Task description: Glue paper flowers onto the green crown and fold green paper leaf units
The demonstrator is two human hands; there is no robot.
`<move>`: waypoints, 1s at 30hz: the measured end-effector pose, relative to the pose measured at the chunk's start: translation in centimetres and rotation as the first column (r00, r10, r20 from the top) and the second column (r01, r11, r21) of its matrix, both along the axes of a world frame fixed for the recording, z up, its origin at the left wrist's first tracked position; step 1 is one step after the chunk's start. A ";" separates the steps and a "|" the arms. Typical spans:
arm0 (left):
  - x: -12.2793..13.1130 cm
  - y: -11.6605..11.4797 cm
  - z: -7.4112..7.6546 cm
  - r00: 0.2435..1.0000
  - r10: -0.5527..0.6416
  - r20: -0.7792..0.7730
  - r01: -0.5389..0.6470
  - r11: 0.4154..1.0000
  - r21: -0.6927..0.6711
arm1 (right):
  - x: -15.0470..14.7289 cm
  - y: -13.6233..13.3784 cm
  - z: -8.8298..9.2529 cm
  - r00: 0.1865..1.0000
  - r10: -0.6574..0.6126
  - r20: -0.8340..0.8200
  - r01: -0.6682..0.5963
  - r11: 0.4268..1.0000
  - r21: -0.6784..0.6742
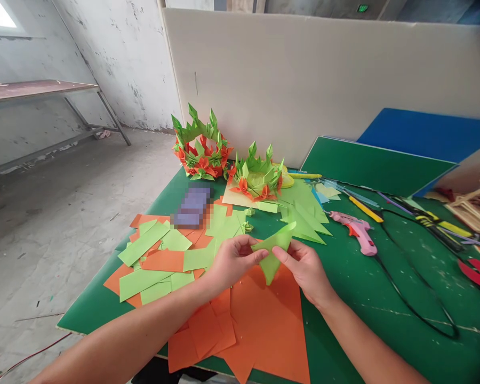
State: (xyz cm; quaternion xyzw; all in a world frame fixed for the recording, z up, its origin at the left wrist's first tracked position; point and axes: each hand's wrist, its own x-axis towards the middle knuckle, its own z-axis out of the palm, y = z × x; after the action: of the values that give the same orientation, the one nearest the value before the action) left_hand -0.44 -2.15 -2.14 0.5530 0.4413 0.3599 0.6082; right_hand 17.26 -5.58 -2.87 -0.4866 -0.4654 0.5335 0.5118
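My left hand [234,261] and my right hand [304,269] both pinch a folded light-green paper piece [272,249], held just above the green table [368,282]. The piece is pointed at its bottom and at its upper right corner. Under my hands lie orange paper sheets [264,314]. To the left are light-green paper strips [152,250] mixed with orange ones. Behind stand two green-and-orange paper wreaths, one upright [200,145] and one lying flat [256,178].
A pile of folded green pieces [304,210] lies behind my hands. A pink glue gun [358,230] with a black cord [416,277] sits to the right, beside pencils and sticks. Grey, green and blue boards lean at the back. The table's left edge drops to a concrete floor.
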 end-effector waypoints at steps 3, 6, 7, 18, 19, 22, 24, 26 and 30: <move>0.0 0.0 0.3 0.999 -0.021 -0.035 0.020 1.000 -0.022 | 0.2 0.0 -0.2 0.999 -0.003 0.032 0.003 1.000 0.014; 0.0 0.0 0.5 0.997 -0.075 -0.020 0.073 0.996 -0.058 | 0.2 -0.1 -0.3 0.996 0.005 0.085 -0.006 1.000 0.022; 0.0 0.1 0.5 0.996 -0.086 -0.002 0.085 0.994 -0.072 | 0.2 0.0 -0.3 0.993 -0.014 0.115 0.009 0.999 0.042; 0.2 -0.2 0.2 0.995 -0.087 -0.051 0.093 0.989 0.118 | 0.7 -0.2 0.7 0.613 -0.453 0.647 -0.182 0.717 0.673; 0.2 -0.3 0.3 0.993 -0.087 -0.074 0.100 0.977 0.188 | 0.7 -0.2 0.7 0.621 -0.439 0.649 -0.200 0.713 0.672; 0.1 -0.3 0.5 0.988 -0.066 -0.143 0.114 0.924 0.365 | 0.7 -0.3 0.7 0.612 -0.440 0.657 -0.242 0.687 0.686; 0.2 -0.3 0.6 0.985 -0.061 -0.160 0.121 0.908 0.401 | 0.6 -0.4 0.8 0.589 -0.443 0.676 -0.263 0.686 0.678; 0.3 -0.3 0.5 0.986 -0.079 -0.146 0.124 0.934 0.335 | 0.5 -0.4 0.8 0.581 -0.436 0.687 -0.261 0.700 0.665; 0.3 0.0 0.5 0.995 -0.101 0.022 0.099 0.994 0.048 | 0.8 -0.1 0.8 0.603 -0.443 0.664 -0.174 0.739 0.651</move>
State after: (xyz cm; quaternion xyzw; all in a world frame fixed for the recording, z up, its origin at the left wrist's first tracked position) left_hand -0.14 -2.17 -1.64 0.5841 0.3969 0.3462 0.6176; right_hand 18.04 -5.69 -2.10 -0.4921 -0.7554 0.0201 0.4322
